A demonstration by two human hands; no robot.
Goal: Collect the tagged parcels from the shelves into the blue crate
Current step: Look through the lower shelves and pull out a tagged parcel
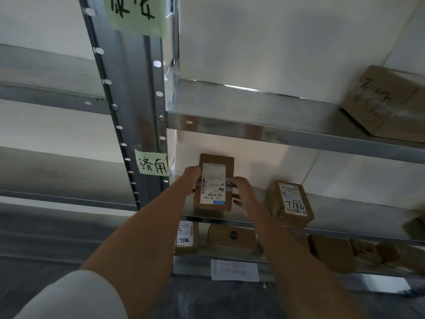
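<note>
Head view, looking forward and down along both forearms at a metal shelf rack [287, 134]. A small cardboard parcel [215, 183] is held between the two hands just above the front lip of the middle shelf [345, 203], at its left end beside the perforated upright post [135, 111]. The parcel's long axis is seen running up and down in the frame, away from the person; its labelled face is turned toward the camera. The shipping label [213, 185] is read upside down, with the printed number and blue strip at the near end, so the top of the label is pointed away, toward the back of the shelf.

The left hand [192, 178] is curled on the parcel's left edge, and the right hand [243, 192] is clasped on its right edge with the fingers bent round the lower corner; the parcel is thus gripped from both sides.

A second parcel [291, 203], marked 7786 in handwriting, is set on the same shelf to the right, apart from the held one. On the shelf below, another labelled parcel [186, 238] and several plain boxes [232, 236] are seen. A large box [386, 102] is placed on the upper shelf at right. Two green notes [153, 165] with handwritten characters are stuck to the post.
</note>
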